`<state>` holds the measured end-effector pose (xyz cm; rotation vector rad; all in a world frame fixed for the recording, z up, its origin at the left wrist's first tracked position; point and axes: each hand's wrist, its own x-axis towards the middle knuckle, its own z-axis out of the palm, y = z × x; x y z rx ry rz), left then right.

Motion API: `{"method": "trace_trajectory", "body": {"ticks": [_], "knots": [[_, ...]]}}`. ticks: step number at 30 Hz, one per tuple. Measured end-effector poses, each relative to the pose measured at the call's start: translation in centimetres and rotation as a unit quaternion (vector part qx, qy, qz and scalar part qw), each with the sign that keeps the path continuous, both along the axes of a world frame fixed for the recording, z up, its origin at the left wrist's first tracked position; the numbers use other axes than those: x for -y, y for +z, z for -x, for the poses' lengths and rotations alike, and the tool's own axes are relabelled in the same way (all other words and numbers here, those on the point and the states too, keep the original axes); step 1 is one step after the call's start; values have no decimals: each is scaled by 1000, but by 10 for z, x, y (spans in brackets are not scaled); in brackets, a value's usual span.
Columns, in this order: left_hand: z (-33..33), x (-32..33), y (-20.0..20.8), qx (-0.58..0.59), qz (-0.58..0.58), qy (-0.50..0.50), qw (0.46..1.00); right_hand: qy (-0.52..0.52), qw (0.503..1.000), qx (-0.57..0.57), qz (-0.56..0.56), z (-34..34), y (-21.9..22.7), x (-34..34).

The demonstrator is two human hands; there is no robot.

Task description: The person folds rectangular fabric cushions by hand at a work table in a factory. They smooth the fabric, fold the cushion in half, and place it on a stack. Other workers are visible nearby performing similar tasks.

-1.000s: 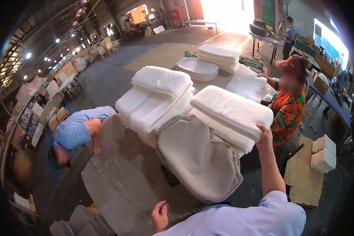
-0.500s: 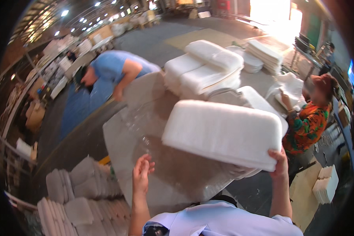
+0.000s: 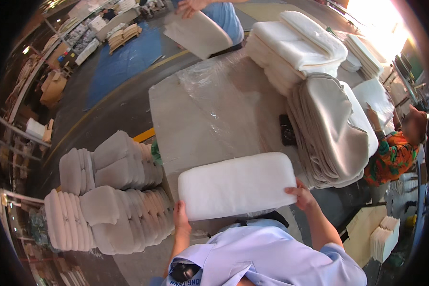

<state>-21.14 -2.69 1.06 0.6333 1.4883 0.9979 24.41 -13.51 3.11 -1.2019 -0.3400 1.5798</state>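
A white rounded foam pad (image 3: 238,186) lies across in front of my chest, at the near edge of the table. My left hand (image 3: 181,218) grips its left end, with the fingers partly hidden by the pad. At the opposite end my right hand (image 3: 301,194) holds the edge, thumb on top. To the right of the pad stands a tall stack of grey fabric covers (image 3: 326,124) with folded, rounded edges. A small black object (image 3: 287,129) rests on the table beside that stack.
Plastic film covers the table (image 3: 209,109). White padding is piled (image 3: 298,43) at the back right. Grey cushion pieces (image 3: 124,205) stand in rows at lower left. One co-worker holds a grey panel (image 3: 200,31) across the table; another, in an orange patterned top (image 3: 393,157), handles white sheeting.
The white pad has come toward me and left, and my left hand now grips it too. The grey cover stack has come into plain view. The co-worker opposite has straightened up with a panel.
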Motion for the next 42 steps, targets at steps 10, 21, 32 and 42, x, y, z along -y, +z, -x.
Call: {"method": "trace_trajectory", "body": {"ticks": [10,21,32,42], "knots": [[30,-22,-8,-136,77,-80,984,83,937,312,133,-40,0,-36],[-14,-107,-24,-110,97,-106,983,67,917,339,201,-52,-32,-91],[-33,-73,41,6,-21,-13,1000,-181,947,265,21,0,-5,-90],[-24,-56,28,6,-106,-118,987,-245,888,376,-95,1,8,-56]]}}
